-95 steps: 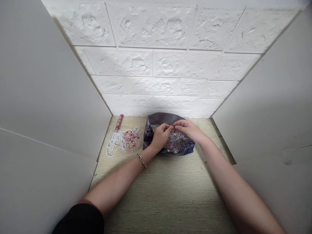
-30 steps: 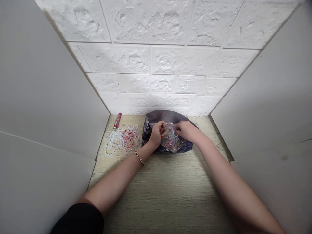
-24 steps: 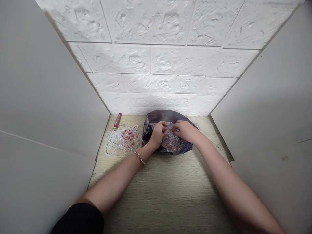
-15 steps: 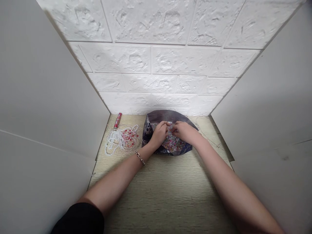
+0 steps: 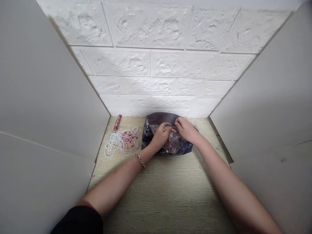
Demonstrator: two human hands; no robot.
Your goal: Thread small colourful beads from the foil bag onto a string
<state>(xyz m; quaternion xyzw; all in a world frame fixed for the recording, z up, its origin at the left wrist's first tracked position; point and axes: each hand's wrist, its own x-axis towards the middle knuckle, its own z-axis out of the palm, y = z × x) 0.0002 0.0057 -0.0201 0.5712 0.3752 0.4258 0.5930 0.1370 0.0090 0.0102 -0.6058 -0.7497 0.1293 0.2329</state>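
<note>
A dark purple patterned bag [image 5: 156,118] lies open at the back of the wooden table [image 5: 168,191], full of small mixed-colour beads [image 5: 175,143]. Both hands hover over its opening and meet fingertip to fingertip. My left hand [image 5: 161,135], with a chain bracelet [image 5: 140,160] on the wrist, has its fingers curled and pinched. My right hand [image 5: 186,130] is pinched too, close against the left. What they pinch is too small to make out.
Left of the bag lies a heap of strung white and red beads [image 5: 122,140]. A small red tube [image 5: 117,122] rests near the back wall. White panels [image 5: 48,107] close in the table on both sides, and a white brick wall [image 5: 156,65] stands behind.
A second ago the hands were a little apart over the beads. They have come together at the bag's mouth, fingertips touching. The view has tipped slightly.
</note>
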